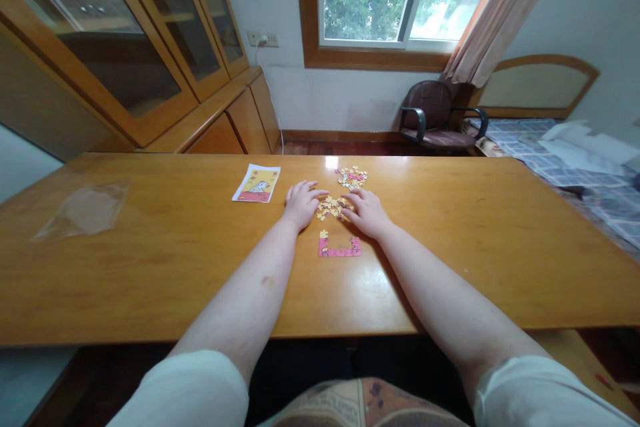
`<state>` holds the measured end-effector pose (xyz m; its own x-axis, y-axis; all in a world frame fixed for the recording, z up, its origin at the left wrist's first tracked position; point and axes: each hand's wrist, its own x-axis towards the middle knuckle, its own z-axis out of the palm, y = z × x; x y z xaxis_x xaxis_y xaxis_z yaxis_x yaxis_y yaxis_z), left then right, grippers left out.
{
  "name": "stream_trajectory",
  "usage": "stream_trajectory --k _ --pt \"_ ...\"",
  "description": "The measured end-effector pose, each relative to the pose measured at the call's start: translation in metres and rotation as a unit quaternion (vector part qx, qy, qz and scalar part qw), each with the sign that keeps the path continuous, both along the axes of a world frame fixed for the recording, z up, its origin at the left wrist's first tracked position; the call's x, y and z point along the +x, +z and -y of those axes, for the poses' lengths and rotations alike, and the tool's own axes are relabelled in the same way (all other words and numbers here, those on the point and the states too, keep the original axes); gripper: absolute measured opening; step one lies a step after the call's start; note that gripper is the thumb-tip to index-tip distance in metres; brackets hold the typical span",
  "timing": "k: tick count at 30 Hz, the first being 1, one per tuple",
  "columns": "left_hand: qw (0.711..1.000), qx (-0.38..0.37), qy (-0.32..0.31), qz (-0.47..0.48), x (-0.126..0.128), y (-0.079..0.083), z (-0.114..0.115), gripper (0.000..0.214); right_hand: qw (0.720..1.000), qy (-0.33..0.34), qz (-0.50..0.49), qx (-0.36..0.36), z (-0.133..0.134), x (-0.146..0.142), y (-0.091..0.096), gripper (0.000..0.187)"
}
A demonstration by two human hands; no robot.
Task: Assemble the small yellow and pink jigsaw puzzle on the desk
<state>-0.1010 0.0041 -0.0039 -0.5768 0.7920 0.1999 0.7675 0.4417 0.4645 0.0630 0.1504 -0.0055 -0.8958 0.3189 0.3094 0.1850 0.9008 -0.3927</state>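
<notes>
Both hands rest at a small pile of loose yellow jigsaw pieces (pixel 330 207) in the middle of the table. My left hand (pixel 301 204) lies at the pile's left side, fingers spread and stretched toward it. On the right side, my right hand (pixel 369 212) has its fingers apart, the tips touching or just over the pieces; no held piece shows. Nearer to me lies a joined pink strip of jigsaw (pixel 341 252), with short sides rising at both ends and a yellow piece at its upper left. A second heap of pieces (pixel 353 177), yellow, pink and pale, sits beyond the pile.
A picture card (pixel 257 183) with a white animal on yellow and red lies left of my left hand. Farther left is a clear plastic bag (pixel 87 210) on the wooden table (pixel 165 267). A chair (pixel 434 113) stands beyond the table's far edge.
</notes>
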Motion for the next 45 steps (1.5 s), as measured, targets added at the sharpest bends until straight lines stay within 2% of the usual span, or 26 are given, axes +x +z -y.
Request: stream_trajectory --k 2,5,8,13,18,20,27,38,42,45 --pt "1.0 -0.021 0.005 -0.007 0.002 0.0 -0.002 0.041 0.998 0.021 0.044 0.036 0.005 0.0 0.002 0.048" --pt "1.0 -0.017 0.023 0.001 -0.001 -0.004 -0.004 0.038 0.995 0.023 0.082 0.045 0.007 -0.001 0.003 0.048" --pt "0.999 0.022 0.036 0.028 -0.007 -0.007 -0.004 0.035 0.997 0.012 0.075 0.017 0.002 -0.001 0.001 0.048" --pt "0.989 0.082 0.082 0.091 -0.011 -0.004 -0.001 0.036 0.998 -0.007 -0.003 -0.054 -0.009 0.001 -0.007 0.049" --pt "1.0 -0.004 0.009 0.023 -0.008 -0.003 -0.001 0.035 0.994 -0.008 -0.057 -0.089 -0.014 0.001 -0.011 0.041" --pt "0.999 -0.033 0.022 0.007 -0.008 -0.002 -0.001 0.036 0.993 -0.008 -0.061 -0.098 -0.013 0.001 -0.01 0.04" --pt "0.99 -0.066 0.123 -0.02 -0.017 0.004 0.008 0.029 0.989 -0.001 -0.086 -0.12 -0.01 0.003 -0.007 0.038" --pt "0.982 -0.143 0.097 -0.078 -0.021 0.013 0.019 0.028 0.984 -0.009 -0.107 -0.145 -0.009 0.005 0.001 0.032" --pt "0.987 -0.107 0.11 -0.041 -0.019 0.016 0.02 0.021 0.985 -0.002 -0.1 -0.142 -0.007 0.007 0.006 0.027" --pt "0.997 -0.006 0.071 0.038 -0.009 0.02 0.016 0.017 0.988 0.008 -0.058 -0.145 -0.004 0.007 0.01 0.021"
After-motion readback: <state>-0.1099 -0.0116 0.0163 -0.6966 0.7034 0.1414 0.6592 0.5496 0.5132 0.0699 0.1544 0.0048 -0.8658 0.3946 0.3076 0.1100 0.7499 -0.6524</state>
